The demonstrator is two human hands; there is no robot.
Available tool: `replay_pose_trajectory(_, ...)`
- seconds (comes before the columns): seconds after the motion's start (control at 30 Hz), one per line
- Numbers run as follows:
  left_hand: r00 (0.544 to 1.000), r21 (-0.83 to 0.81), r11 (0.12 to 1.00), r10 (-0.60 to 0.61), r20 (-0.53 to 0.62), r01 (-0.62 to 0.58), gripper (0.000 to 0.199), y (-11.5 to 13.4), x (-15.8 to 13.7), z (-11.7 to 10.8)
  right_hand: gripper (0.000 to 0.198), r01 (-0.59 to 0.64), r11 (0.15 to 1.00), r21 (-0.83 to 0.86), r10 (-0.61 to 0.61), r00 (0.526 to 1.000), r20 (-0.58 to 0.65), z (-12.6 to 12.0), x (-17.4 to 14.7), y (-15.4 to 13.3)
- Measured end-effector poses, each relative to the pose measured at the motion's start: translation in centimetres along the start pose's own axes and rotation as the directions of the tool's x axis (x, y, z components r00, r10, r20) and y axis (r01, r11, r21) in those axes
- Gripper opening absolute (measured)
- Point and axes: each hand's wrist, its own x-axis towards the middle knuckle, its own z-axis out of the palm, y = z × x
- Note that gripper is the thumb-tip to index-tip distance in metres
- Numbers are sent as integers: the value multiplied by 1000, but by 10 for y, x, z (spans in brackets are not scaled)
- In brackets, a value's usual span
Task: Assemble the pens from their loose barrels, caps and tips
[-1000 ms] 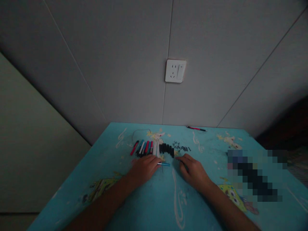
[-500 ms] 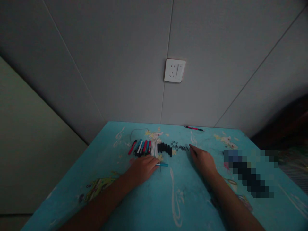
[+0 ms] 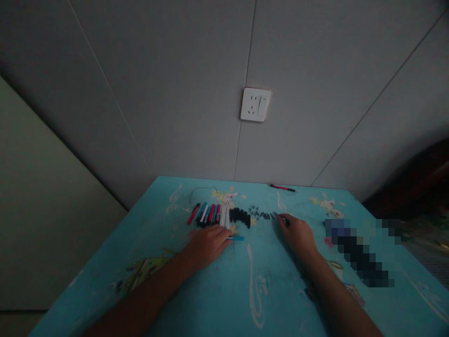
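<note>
My left hand (image 3: pixel 209 241) rests low on the table with its fingers closed on a thin blue pen barrel (image 3: pixel 237 238), whose end sticks out past the fingertips. Just beyond it lies a row of red, blue and white pens or barrels (image 3: pixel 209 214), then slim white sticks (image 3: pixel 225 214) and short black caps (image 3: pixel 240 216). My right hand (image 3: pixel 296 234) is at the right end of a line of tiny dark pieces (image 3: pixel 265 216). Its thumb and finger are pinched together, and a dark bit shows by them, too small to name.
A red and black pen (image 3: pixel 282 187) lies near the table's back edge, by the wall. On the right a blurred-out dark patch (image 3: pixel 361 255) covers something on the blue patterned table (image 3: pixel 224 299). A white socket (image 3: pixel 256 104) is on the wall.
My right thumb and finger have curled in slightly, and a dark bit now shows between them. My left hand and the blue barrel have hardly moved.
</note>
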Motion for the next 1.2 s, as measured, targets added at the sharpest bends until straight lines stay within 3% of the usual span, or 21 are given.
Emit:
replay_pose_trajectory(0.33,999,25,1000,-6,39,5,19,1,1,-2,38,-89,994,-57,91,995,34,6,3,7)
replay_pose_trajectory(0.63,999,30,1000,-12,42,11,19,1,0,-1,36,8,1000,-18,-8,1000,-3,6,-3,-3)
replay_pose_trajectory(1.2,998,21,1000,4,66,-5,20,1,0,1,43,-22,993,-120,29,998,59,9,0,-5)
